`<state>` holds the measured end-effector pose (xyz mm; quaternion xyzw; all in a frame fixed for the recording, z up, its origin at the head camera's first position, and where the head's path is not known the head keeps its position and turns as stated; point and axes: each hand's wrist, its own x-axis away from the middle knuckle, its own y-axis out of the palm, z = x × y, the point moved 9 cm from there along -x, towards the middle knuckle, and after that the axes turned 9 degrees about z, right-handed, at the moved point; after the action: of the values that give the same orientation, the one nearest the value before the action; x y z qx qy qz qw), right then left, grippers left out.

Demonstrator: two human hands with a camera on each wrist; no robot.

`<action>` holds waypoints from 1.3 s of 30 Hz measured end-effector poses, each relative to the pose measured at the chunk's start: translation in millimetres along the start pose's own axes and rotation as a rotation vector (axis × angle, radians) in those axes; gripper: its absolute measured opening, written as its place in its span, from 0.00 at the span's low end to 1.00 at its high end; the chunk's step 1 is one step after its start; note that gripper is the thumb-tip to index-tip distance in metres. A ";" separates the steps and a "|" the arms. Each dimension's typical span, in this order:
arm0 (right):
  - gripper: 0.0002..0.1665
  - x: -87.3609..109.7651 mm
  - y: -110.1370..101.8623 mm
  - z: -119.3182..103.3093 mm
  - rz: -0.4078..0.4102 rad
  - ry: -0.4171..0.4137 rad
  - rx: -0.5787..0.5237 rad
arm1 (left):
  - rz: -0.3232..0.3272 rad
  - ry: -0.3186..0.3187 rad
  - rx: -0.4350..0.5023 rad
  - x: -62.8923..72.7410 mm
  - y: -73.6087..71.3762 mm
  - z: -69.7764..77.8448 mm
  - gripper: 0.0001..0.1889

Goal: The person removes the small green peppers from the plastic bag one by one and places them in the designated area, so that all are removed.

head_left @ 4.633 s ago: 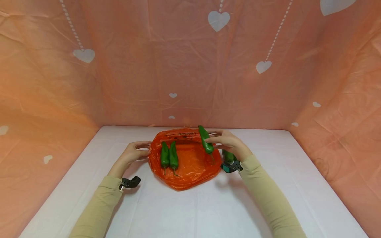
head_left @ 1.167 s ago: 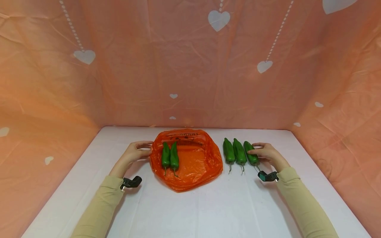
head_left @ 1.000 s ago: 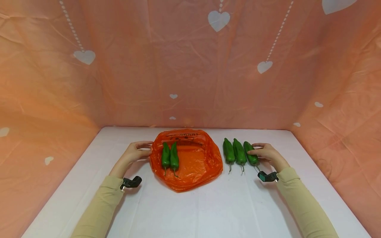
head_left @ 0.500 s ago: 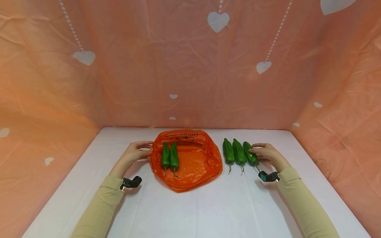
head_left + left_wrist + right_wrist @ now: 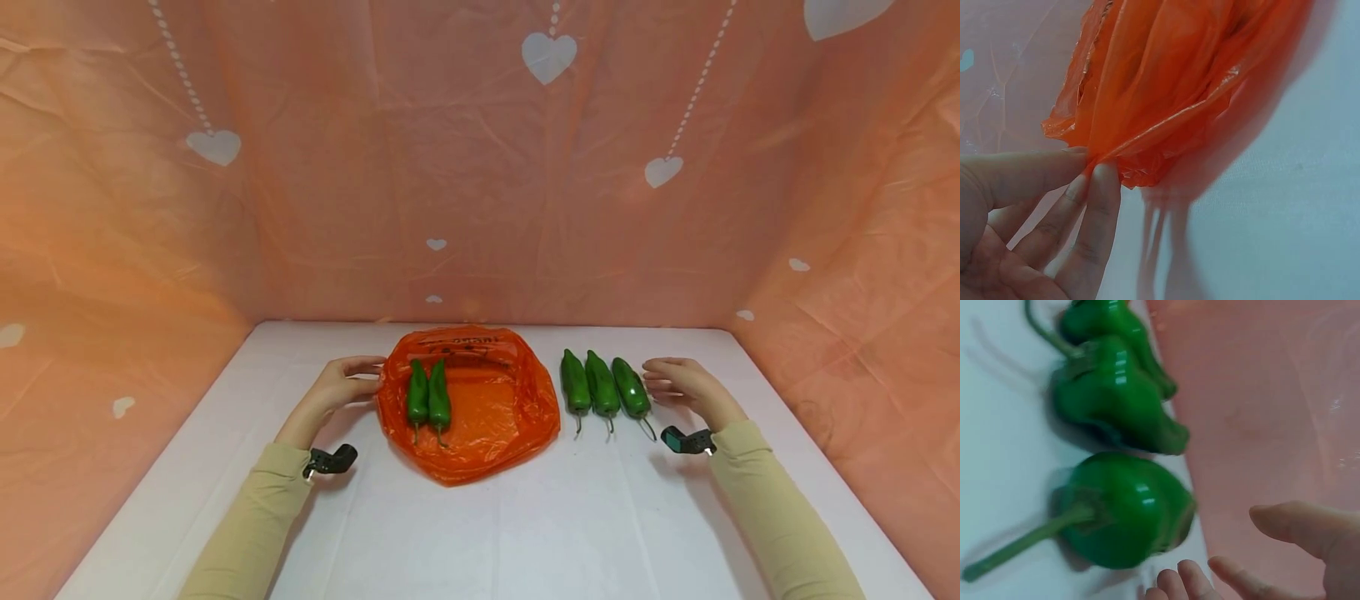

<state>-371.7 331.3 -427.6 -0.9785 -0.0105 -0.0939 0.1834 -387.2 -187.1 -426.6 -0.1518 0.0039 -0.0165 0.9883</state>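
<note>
My left hand (image 5: 335,388) pinches the left edge of an orange plastic bag (image 5: 480,408) between thumb and fingers; the left wrist view shows the bunched bag film (image 5: 1166,81) at the fingertips. Two green chili peppers (image 5: 417,396) lie side by side in the bag's mouth. To the right of the bag, three more green peppers stand in a row on the table: a left one (image 5: 576,383), a middle one (image 5: 602,385) and a right one (image 5: 632,389). Just right of the last pepper, apart from it, is my right hand (image 5: 688,385), fingers loosely extended and holding nothing.
A white table (image 5: 480,542) carries everything. Orange sheeting (image 5: 480,192) with white hearts hangs behind it and along both sides. Each wrist wears a small black camera, the left one (image 5: 330,460) and the right one (image 5: 686,440).
Earlier my right hand held a pepper over the bag; then it set it down at the right end of the row. Now it has let go and drawn back right. The left hand stays put.
</note>
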 end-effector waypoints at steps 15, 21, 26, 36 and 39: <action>0.40 -1.7 0.7 -35.8 -0.013 -0.004 -0.071 | -0.008 0.003 0.005 0.5 2.4 1.9 0.28; 0.39 1.8 15.2 -55.9 -0.027 -0.059 -0.145 | -0.013 0.018 0.011 2.2 0.9 3.7 0.28; 0.40 3.5 30.7 -68.7 -0.055 -0.092 -0.141 | -0.029 0.056 0.028 1.5 1.2 4.9 0.27; 0.36 0.2 71.3 -89.5 -0.118 -0.088 -0.187 | -0.015 0.023 -0.007 -2.8 2.0 1.3 0.27; 0.33 -1.8 91.3 -93.0 -0.143 -0.084 -0.187 | -0.022 0.029 0.014 -2.4 1.9 3.1 0.26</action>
<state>-385.2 212.6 -375.4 -0.9912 -0.0793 -0.0660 0.0835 -389.5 -184.4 -424.3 -0.1446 0.0164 -0.0296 0.9889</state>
